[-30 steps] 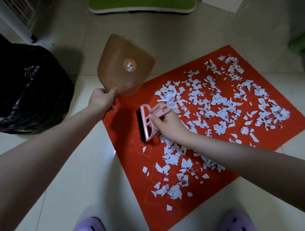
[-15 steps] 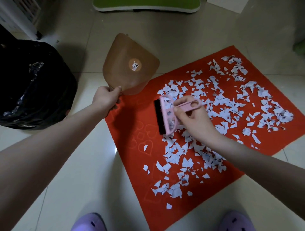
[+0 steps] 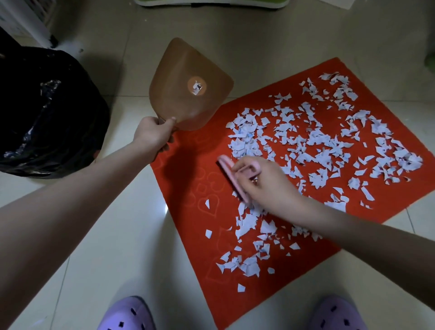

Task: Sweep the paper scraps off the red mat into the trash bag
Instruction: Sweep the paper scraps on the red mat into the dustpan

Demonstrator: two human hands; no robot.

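So the setup makes sense once you look at it: the left hand (image 3: 153, 135) pinches the brown dustpan (image 3: 188, 87) by its narrow end, thumb on top and fingers curled under. The pan is tipped up off the floor over the mat's far-left corner, I'd guess so it's parked out of the way until there's a pile worth scooping. The right hand (image 3: 261, 181) is clamped around the handle of a little pink brush (image 3: 227, 168), with the bristle edge down on the red mat (image 3: 188, 179) at the left edge of the mess. It's a bit blurry, so I can't say exactly how the fingers wrap it. The paper scraps (image 3: 317, 146) are all over the mat's middle and right, plus a looser trail toward the near edge. The left strip is mostly bare, apart from a few strays, and it's the side nearest the black trash bag (image 3: 47, 113) sitting well off to the left on the floor. I figure that's why the pan waits there, since it's a short trip to dump. Nothing looks bagged yet as far as I can tell. The mat is felt-like with faint heart outlines pressed in, so the bits probably cling a little. The floor is glossy pale tile (image 3: 117, 235), with purple clogs (image 3: 127, 313) at the near edge and something green (image 3: 211, 2) at the far end.
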